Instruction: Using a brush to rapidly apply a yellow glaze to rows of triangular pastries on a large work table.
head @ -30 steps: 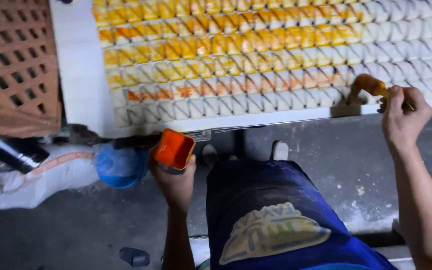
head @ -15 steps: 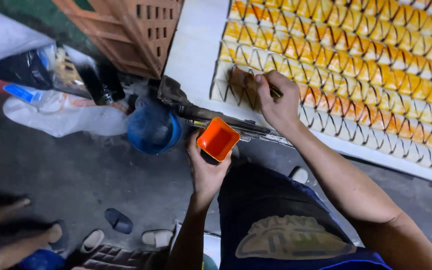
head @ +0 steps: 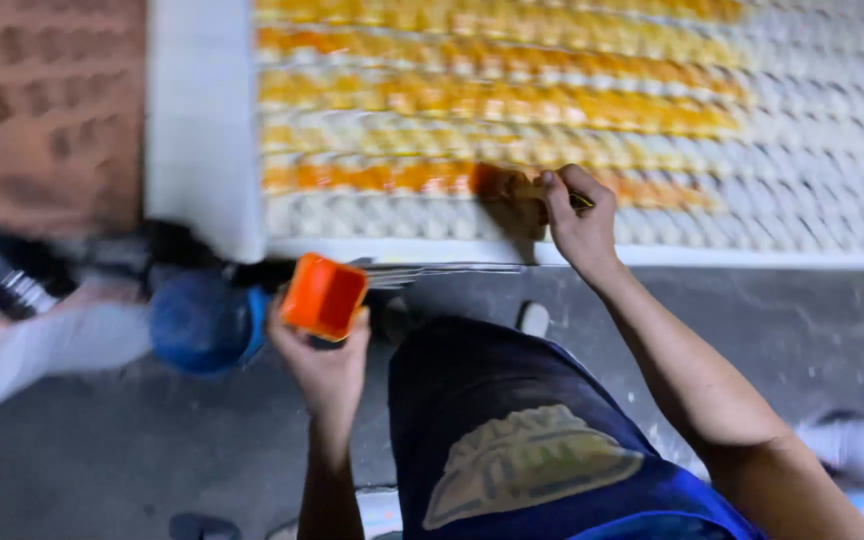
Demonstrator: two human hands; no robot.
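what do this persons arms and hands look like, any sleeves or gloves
Both arms are bare along the whole length in view, with no sleeves showing. The left hand and right hand wear no gloves, and no rings, watch or wristbands can be seen, though the picture is a little blurred. Below the arms the person wears dark blue clothing with a pale yellowish printed patch.

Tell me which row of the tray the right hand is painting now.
The right hand works on the second row from the near edge of the tray: orange on its left part. The nearest row is white.
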